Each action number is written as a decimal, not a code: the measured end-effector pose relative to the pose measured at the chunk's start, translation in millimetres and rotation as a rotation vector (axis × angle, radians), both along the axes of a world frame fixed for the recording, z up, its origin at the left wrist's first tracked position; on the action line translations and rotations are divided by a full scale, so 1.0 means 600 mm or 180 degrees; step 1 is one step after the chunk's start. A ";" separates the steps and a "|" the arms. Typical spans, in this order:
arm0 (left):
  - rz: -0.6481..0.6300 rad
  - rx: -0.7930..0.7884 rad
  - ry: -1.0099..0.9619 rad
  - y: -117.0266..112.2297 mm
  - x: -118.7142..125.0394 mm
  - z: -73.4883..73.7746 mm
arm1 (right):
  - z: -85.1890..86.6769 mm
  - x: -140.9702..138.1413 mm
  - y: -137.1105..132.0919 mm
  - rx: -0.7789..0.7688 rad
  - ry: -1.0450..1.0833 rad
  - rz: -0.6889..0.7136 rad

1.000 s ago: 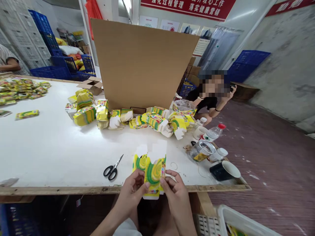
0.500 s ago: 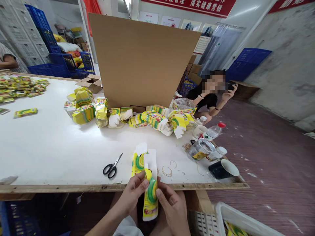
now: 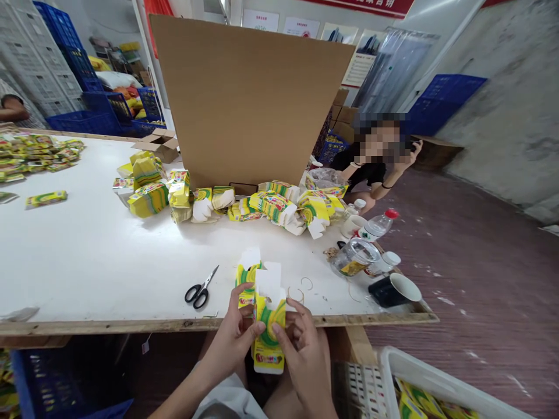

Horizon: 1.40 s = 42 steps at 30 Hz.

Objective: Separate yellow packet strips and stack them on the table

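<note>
Both my hands hold a yellow and green carton [image 3: 268,326] upright at the table's near edge, its white top flaps standing open. My left hand [image 3: 233,343] pinches its left side with thumb and fingers. My right hand [image 3: 305,355] grips its right side. Just behind it stands a second carton of the same print [image 3: 247,279] on the white table [image 3: 87,256]. Black-handled scissors [image 3: 200,289] lie to the left of my hands.
A heap of flat and folded cartons [image 3: 231,201] lies before a big cardboard sheet [image 3: 244,99]. Rubber bands [image 3: 301,288], a jar [image 3: 353,259], a bottle [image 3: 375,224] and a cup [image 3: 395,290] sit at the right. A seated person [image 3: 375,160] is beyond. A white crate [image 3: 437,390] stands below right.
The carton in my hands turned from flat face-on to edge-on, then opened out into a box shape while staying at the table edge.
</note>
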<state>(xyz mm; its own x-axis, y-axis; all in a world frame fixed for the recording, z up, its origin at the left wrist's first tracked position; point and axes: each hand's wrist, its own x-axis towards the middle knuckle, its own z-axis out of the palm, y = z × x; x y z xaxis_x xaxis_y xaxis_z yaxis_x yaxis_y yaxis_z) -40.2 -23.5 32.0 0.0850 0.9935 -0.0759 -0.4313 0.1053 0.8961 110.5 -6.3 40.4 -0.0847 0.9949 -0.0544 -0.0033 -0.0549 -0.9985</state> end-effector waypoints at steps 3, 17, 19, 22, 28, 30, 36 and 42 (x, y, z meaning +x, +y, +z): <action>-0.0385 0.0149 0.0140 -0.004 -0.013 0.013 | 0.010 0.013 0.007 0.0137 0.0151 0.0321; -0.0738 0.0089 0.0051 -0.014 -0.010 0.008 | 0.015 0.045 0.017 0.0457 -0.0214 -0.0083; -0.0544 0.0124 0.0387 -0.011 -0.013 0.005 | 0.019 0.048 0.022 0.0300 -0.0267 0.0130; -0.0374 0.0240 0.0693 -0.010 -0.012 0.005 | 0.026 0.046 0.025 0.0048 -0.0483 0.0793; -0.0559 0.0139 0.0364 -0.013 -0.013 0.012 | 0.026 0.021 0.018 0.0473 -0.1606 0.0568; -0.0565 0.0049 0.0111 -0.013 -0.015 0.012 | 0.025 0.017 0.015 0.0602 -0.1802 0.0515; -0.0607 0.0030 -0.0303 -0.009 -0.002 0.014 | 0.015 0.030 0.010 0.0816 -0.1240 0.0204; -0.0502 0.0299 -0.0092 -0.008 0.046 0.014 | 0.013 0.048 0.001 0.0762 -0.0892 0.0024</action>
<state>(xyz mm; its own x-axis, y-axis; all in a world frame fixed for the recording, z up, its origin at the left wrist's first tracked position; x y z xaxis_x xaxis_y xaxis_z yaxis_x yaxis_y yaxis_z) -12.3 -28.6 40.3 0.2411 0.9703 0.0212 -0.4416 0.0903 0.8927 139.4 -5.5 48.2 -0.1067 0.9817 0.1578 0.2716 0.1814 -0.9452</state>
